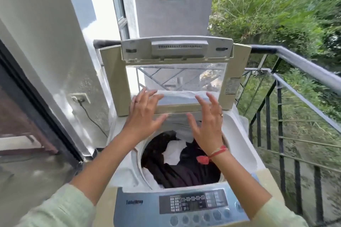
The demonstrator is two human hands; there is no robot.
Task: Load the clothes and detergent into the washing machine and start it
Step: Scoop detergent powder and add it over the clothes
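Hovering open and empty, the left hand and right hand face the upright lid just ahead; clothes lie below.

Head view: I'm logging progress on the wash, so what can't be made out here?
Head view only.
- Detergent: none seen; the clothes hide anything beneath.
- Control panel labels: too small, blurred.
- Whether the left hand or right hand touches the lid: blurred.
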